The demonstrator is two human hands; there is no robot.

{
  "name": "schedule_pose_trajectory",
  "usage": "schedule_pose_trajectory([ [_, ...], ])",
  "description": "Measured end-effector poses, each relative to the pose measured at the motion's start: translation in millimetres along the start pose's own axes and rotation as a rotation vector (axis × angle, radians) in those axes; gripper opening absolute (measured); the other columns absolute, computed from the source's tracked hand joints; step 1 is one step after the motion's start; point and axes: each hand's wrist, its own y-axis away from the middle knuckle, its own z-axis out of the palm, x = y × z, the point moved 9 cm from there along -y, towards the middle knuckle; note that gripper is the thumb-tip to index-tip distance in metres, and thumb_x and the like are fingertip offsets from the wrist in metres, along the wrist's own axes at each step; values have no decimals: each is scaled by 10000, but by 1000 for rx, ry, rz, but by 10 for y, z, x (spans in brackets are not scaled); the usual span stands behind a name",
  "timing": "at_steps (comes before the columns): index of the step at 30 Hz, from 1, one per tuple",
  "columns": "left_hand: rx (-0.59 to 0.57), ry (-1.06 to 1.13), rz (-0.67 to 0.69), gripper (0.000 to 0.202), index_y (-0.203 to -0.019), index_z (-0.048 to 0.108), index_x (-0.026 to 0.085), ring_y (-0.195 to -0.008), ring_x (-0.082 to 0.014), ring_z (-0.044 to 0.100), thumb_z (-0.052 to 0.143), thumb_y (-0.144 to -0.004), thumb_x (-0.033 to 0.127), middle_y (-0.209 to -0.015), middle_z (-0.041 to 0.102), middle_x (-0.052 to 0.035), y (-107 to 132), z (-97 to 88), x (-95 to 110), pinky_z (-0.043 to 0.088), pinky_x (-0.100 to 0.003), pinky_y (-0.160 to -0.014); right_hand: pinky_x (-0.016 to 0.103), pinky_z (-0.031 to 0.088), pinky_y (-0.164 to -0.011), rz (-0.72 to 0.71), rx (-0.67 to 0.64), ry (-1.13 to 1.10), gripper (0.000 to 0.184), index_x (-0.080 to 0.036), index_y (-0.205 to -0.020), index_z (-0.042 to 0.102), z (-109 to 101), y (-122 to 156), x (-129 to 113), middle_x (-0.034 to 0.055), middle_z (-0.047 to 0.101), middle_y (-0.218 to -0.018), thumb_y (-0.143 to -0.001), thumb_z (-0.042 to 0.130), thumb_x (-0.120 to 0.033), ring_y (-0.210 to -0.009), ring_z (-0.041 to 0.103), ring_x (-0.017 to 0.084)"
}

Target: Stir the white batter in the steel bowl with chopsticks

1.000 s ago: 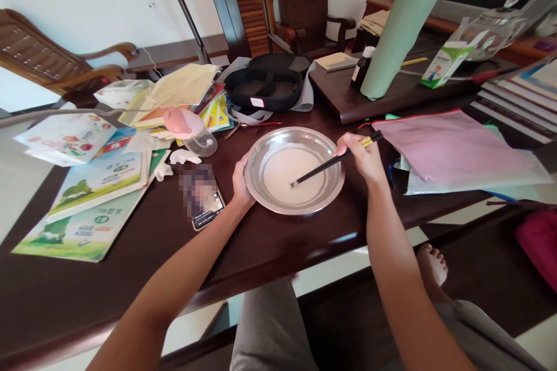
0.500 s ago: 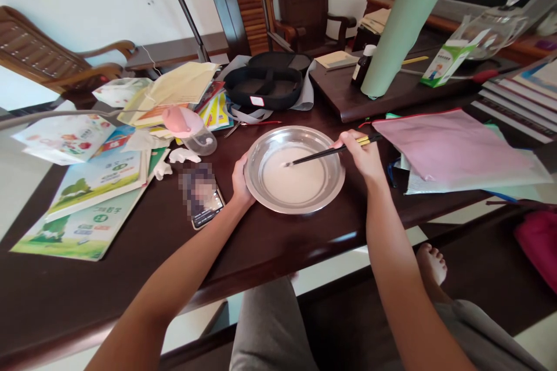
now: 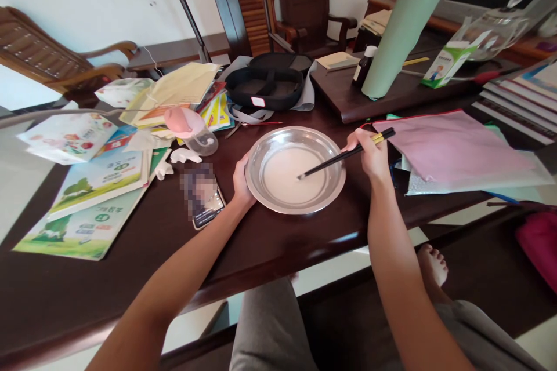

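Note:
A shiny metal bowl (image 3: 256, 197) stands on the dark table in front of me, with a pale, creamy liquid (image 3: 287, 177) in its bottom. My left hand (image 3: 242, 179) grips the bowl's left rim, its fingers partly hidden against the outer side. Above the right rim, my right hand (image 3: 371, 151) is closed around a pair of black chopsticks (image 3: 333, 160) with gold-coloured upper ends. Their tips slant down and left into the liquid, near the bowl's middle. Left of my left hand lies a phone (image 3: 210, 208) with a partly blurred screen.
Workbooks (image 3: 93, 214), a tissue box (image 3: 72, 138) and a pink-topped clear container (image 3: 191, 128) crowd the left side. Behind the bowl lies an open black case (image 3: 265, 84). A green thermos (image 3: 398, 40) stands back right, near a pink zip pouch (image 3: 452, 142).
The chopstick tips have moved slightly right and down within the liquid. My right hand has shifted a little to the right, and the chopsticks are steeper. My left hand stays on the rim.

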Motion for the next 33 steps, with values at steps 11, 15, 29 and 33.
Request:
schedule_pose_trajectory([
  [11,-11,7,5,172,-792,734,216,-912,-244,721,729,-780,388,-812,763,-19,-15,-9,-20,555,-344,-888,361,556,-734,-26,-9,-7,534,-250,-564,645,-10,-1,0,1,641,-587,-866,654,-689,-650,688,204],
  [15,-18,7,6,185,-787,724,221,-899,-231,722,739,-783,405,-791,755,-11,-23,-17,-24,549,-333,-890,373,572,-780,-14,-152,43,487,-244,-615,696,149,15,-3,19,711,-678,-849,691,-671,-710,721,215],
  [29,-24,14,14,169,-769,725,216,-890,-234,719,743,-771,383,-771,750,-5,-34,-14,-21,551,-334,-887,357,572,-779,-5,-47,31,495,-244,-603,672,43,-6,13,1,675,-603,-828,706,-684,-668,707,206],
  [33,-24,5,14,184,-774,728,217,-891,-241,719,754,-770,399,-802,761,-12,-28,-12,-16,553,-343,-885,339,559,-691,7,-11,-28,523,-240,-567,644,-7,-10,47,-3,635,-557,-856,678,-675,-607,686,196],
])
